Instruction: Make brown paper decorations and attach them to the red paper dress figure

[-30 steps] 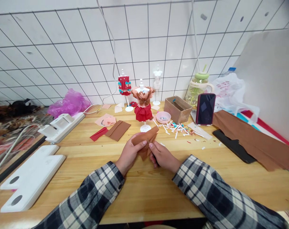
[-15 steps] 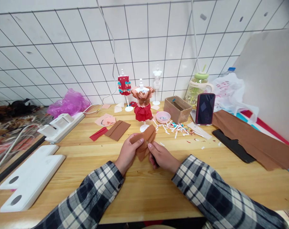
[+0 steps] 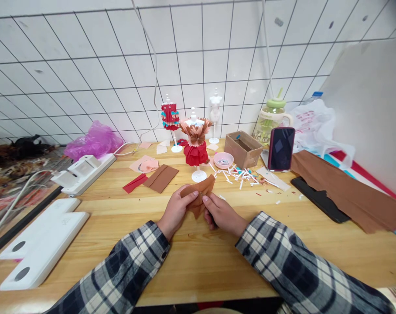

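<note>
My left hand [image 3: 175, 210] pinches a folded piece of brown crepe paper [image 3: 198, 197] between thumb and fingers, above the table. Closed at the paper's right side is my right hand [image 3: 223, 211], thumb and forefinger pressed on its middle. Something dark shows under my right fingers, too hidden to name. Just beyond my hands stands a small white mannequin [image 3: 199, 175] dressed in a pink and brown ruffled top with a red skirt [image 3: 196, 155]. A flat brown paper piece [image 3: 162, 178] and a red paper piece [image 3: 134, 183] lie left of it.
A pink bowl [image 3: 223, 160], white paper strips [image 3: 242, 175] and a cardboard box [image 3: 243, 150] sit right of the mannequin. Farther right are a phone [image 3: 281, 149] and a long brown paper sheet [image 3: 348, 192]. A power strip [image 3: 90, 174] lies left. Two more mannequins stand behind.
The brown crepe paper has changed shape slightly between my fingers, its upper end now lower and more folded over. Both hands stay in nearly the same place.
</note>
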`<move>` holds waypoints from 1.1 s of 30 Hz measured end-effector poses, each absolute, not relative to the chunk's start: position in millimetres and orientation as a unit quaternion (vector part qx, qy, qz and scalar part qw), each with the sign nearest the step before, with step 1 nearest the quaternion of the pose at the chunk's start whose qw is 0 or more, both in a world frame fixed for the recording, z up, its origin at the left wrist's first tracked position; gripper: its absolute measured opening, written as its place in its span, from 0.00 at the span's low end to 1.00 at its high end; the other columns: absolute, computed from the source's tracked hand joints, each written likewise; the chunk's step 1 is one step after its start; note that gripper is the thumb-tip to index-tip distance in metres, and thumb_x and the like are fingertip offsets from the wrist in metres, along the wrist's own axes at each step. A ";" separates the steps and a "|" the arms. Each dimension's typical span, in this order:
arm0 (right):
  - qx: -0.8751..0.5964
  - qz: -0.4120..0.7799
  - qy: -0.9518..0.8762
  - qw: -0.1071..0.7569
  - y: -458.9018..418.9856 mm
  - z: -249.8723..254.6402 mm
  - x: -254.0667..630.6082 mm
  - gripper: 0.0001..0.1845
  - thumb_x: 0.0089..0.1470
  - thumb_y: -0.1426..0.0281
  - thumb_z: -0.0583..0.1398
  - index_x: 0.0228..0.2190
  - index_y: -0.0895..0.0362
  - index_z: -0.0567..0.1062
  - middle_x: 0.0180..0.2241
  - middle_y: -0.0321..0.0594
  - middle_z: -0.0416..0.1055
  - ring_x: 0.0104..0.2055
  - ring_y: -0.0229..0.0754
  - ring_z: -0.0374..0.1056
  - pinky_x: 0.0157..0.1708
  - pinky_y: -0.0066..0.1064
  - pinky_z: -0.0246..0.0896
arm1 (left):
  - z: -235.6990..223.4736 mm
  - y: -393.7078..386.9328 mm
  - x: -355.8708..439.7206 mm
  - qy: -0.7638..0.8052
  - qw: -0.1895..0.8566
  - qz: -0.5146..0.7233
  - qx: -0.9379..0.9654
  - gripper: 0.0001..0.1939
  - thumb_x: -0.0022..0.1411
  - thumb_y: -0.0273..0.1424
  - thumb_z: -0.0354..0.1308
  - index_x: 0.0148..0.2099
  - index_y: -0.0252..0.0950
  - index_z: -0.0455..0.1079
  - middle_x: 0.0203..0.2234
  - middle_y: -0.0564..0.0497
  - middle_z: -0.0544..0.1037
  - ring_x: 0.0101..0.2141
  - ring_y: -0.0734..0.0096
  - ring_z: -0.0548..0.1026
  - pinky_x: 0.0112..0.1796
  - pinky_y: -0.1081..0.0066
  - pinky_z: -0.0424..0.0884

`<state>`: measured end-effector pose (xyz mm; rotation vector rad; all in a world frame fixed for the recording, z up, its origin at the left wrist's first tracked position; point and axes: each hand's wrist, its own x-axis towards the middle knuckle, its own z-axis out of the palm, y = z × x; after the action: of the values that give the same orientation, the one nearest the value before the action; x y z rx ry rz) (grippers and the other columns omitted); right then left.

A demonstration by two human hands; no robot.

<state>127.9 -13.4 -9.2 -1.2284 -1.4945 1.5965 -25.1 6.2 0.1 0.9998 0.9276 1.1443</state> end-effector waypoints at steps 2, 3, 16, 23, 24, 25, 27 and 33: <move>-0.467 0.606 -0.564 0.311 -13.1 -9.4 127.8 0.19 0.61 0.50 0.47 0.29 0.53 0.57 0.17 0.26 0.62 0.13 0.32 0.58 0.13 0.24 0.56 | -0.2 6.7 -25.1 0.412 0.617 0.511 0.433 0.14 0.50 0.35 0.66 0.38 0.35 0.73 0.32 0.51 0.79 0.32 0.68 0.75 0.37 0.69 0.68; -0.466 0.608 -0.563 0.311 -13.1 -9.4 127.8 0.20 0.61 0.50 0.47 0.29 0.53 0.57 0.17 0.26 0.62 0.13 0.32 0.58 0.13 0.23 0.56 | -0.4 6.9 -25.2 0.414 0.613 0.515 0.432 0.14 0.50 0.35 0.66 0.39 0.35 0.73 0.33 0.51 0.79 0.32 0.68 0.75 0.38 0.69 0.68; -0.460 0.584 -0.583 0.328 -13.0 -7.0 129.6 0.17 0.63 0.53 0.45 0.31 0.52 0.57 0.16 0.27 0.62 0.13 0.33 0.59 0.13 0.25 0.55 | 1.6 6.2 -25.1 0.417 0.618 0.450 0.492 0.11 0.51 0.37 0.66 0.32 0.35 0.72 0.26 0.53 0.76 0.28 0.70 0.72 0.35 0.70 0.66; -0.459 0.579 -0.586 0.333 -13.4 -7.5 129.6 0.16 0.64 0.55 0.44 0.32 0.53 0.58 0.15 0.27 0.62 0.13 0.33 0.59 0.13 0.24 0.55 | 2.6 5.2 -23.0 0.429 0.601 0.452 0.501 0.13 0.53 0.40 0.64 0.33 0.34 0.72 0.27 0.51 0.76 0.30 0.69 0.71 0.35 0.69 0.66; -0.459 0.580 -0.586 0.332 -13.7 -7.3 129.3 0.16 0.64 0.55 0.44 0.32 0.53 0.58 0.16 0.27 0.62 0.13 0.33 0.59 0.13 0.23 0.55 | 2.6 5.1 -22.9 0.430 0.601 0.455 0.496 0.14 0.53 0.40 0.64 0.34 0.34 0.71 0.28 0.51 0.76 0.30 0.69 0.72 0.35 0.69 0.66; -0.458 0.580 -0.586 0.331 -14.0 -7.1 128.9 0.16 0.64 0.55 0.45 0.32 0.53 0.58 0.16 0.27 0.62 0.13 0.33 0.59 0.13 0.23 0.55 | 2.6 5.1 -22.9 0.430 0.603 0.456 0.493 0.14 0.54 0.40 0.63 0.35 0.34 0.71 0.29 0.50 0.76 0.31 0.69 0.72 0.35 0.70 0.67; -0.458 0.580 -0.585 0.334 -14.2 -6.9 128.2 0.16 0.64 0.55 0.45 0.32 0.53 0.58 0.16 0.26 0.62 0.13 0.32 0.59 0.13 0.23 0.56 | 2.4 5.1 -23.0 0.431 0.608 0.450 0.493 0.15 0.54 0.40 0.63 0.35 0.33 0.70 0.29 0.51 0.76 0.31 0.69 0.72 0.36 0.70 0.67; -0.459 0.582 -0.580 0.339 -13.0 -9.6 126.2 0.16 0.63 0.55 0.45 0.32 0.53 0.58 0.15 0.25 0.60 0.12 0.32 0.57 0.12 0.22 0.55 | -2.1 6.0 -23.7 0.433 0.602 0.443 0.504 0.14 0.56 0.40 0.62 0.35 0.33 0.70 0.28 0.52 0.75 0.30 0.71 0.72 0.36 0.71 0.67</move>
<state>126.2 -13.0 -9.6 -1.1958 -1.5098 1.5148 -23.7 6.0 -2.1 1.1674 1.0020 1.0270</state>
